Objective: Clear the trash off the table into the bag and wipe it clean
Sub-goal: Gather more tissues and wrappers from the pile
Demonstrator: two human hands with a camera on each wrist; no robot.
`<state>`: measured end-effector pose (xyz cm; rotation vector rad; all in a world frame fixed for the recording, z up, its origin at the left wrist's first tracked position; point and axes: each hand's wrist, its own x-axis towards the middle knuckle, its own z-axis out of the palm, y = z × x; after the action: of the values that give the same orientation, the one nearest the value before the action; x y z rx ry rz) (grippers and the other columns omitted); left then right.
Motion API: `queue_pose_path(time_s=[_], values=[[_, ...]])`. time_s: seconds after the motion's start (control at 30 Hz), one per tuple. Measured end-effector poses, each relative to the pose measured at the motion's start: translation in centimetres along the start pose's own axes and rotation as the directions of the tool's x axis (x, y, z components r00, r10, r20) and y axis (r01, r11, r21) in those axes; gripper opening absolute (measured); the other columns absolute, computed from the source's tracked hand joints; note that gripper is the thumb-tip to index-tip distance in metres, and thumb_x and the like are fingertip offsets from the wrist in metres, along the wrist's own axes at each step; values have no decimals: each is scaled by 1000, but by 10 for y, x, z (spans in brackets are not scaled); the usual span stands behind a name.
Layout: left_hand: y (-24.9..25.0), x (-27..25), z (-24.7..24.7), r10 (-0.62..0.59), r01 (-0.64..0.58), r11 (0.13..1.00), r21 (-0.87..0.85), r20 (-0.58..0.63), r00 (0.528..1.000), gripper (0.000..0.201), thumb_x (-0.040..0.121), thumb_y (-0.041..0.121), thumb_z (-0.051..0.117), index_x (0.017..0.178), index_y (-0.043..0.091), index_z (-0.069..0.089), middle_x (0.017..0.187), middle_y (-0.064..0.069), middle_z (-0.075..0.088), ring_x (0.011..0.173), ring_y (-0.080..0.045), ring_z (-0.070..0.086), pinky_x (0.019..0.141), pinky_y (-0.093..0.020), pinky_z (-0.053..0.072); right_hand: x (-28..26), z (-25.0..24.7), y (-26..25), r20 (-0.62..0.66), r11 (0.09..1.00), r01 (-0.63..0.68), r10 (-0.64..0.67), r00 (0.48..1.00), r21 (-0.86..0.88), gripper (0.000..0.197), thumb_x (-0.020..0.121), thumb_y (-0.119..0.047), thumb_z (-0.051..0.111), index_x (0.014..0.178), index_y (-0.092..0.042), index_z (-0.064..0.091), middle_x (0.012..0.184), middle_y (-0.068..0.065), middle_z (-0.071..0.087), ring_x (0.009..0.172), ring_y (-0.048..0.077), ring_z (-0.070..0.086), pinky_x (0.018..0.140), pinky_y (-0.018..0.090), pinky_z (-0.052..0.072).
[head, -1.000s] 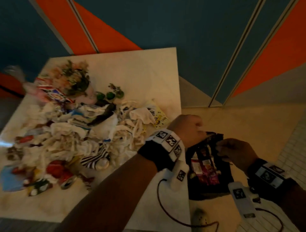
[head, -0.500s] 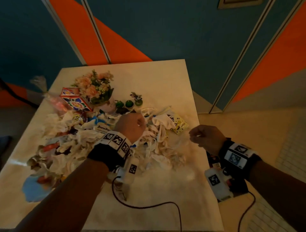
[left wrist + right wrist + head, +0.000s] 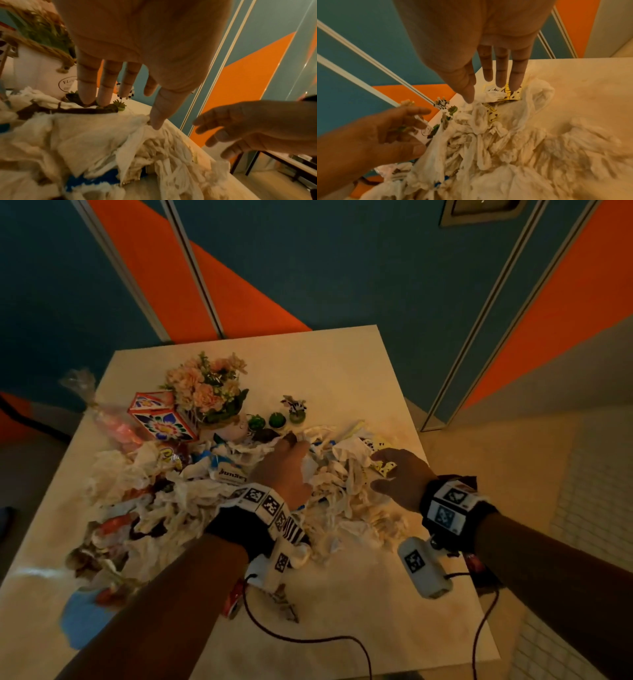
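A heap of crumpled white tissues [image 3: 342, 487] mixed with wrappers covers the middle of the white table [image 3: 342, 371]. My left hand [image 3: 287, 463] hovers over the heap's far part with straight fingers [image 3: 109, 86], the thumb tip touching a tissue [image 3: 120, 132]. Over the heap's right end my right hand [image 3: 394, 470] is spread open, its fingers [image 3: 501, 75] above a yellow wrapper [image 3: 511, 94]. Neither hand holds anything. The black bag [image 3: 479, 571] shows only as a dark sliver beyond the table's right edge, behind my right wrist.
A pot of pink flowers [image 3: 209, 392], a patterned box [image 3: 161, 419] and small green ornaments [image 3: 277, 419] stand behind the heap. A clear plastic bag [image 3: 113, 422] lies at the far left, something blue [image 3: 82, 621] at the front left. Wrist cables trail over the near tabletop.
Both hands have left the black bag beside the table and come back over the heap. Half a second ago they were curled; now their fingers are spread.
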<state>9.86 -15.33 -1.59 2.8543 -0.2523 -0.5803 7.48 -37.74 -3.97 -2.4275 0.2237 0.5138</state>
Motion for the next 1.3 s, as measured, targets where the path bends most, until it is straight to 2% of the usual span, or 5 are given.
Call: queue_pose_path(time_s=[0.33,0.63,0.8,1.07,1.3], values=[[19,16,35,16,-31,987,157,97,995,78,82,48,62,142,46,12,156,0,-1,135,-39,23,99,-56,39,36,18,-19,200,946,126,-67,978,-299,95,72,-51,76,148,-42,20,161,-1,-1,147,32,7,118,49,21],[5,19,48,-84,83,996,8,52,995,63,86,17,62,140,33,32,144,-5,19,129,-32,33,94,-47,47,26,39,-19,268,876,230,-121,956,-425,103,58,-54,83,144,-34,29,149,3,13,134,35,22,109,49,35],[-3,13,34,-108,87,974,-210,-92,990,17,82,20,65,96,17,55,113,-3,45,94,-26,55,72,-33,46,27,50,-20,234,899,206,-121,965,-386,72,77,-37,74,139,-26,40,150,7,15,134,37,30,108,44,37],[-28,-16,-5,-158,40,892,-451,-227,961,35,79,19,71,65,27,39,68,5,48,62,-9,47,49,-23,32,22,38,-33,131,954,171,-142,981,-247,53,80,-27,72,128,-15,54,140,12,30,129,31,35,101,34,40],[-34,-35,-27,-202,37,834,-550,-242,949,8,82,12,61,86,8,54,76,-4,53,69,-17,46,54,-23,35,16,18,-53,53,993,110,-108,993,-31,27,75,-27,78,96,-25,61,115,7,38,104,24,43,86,34,40]])
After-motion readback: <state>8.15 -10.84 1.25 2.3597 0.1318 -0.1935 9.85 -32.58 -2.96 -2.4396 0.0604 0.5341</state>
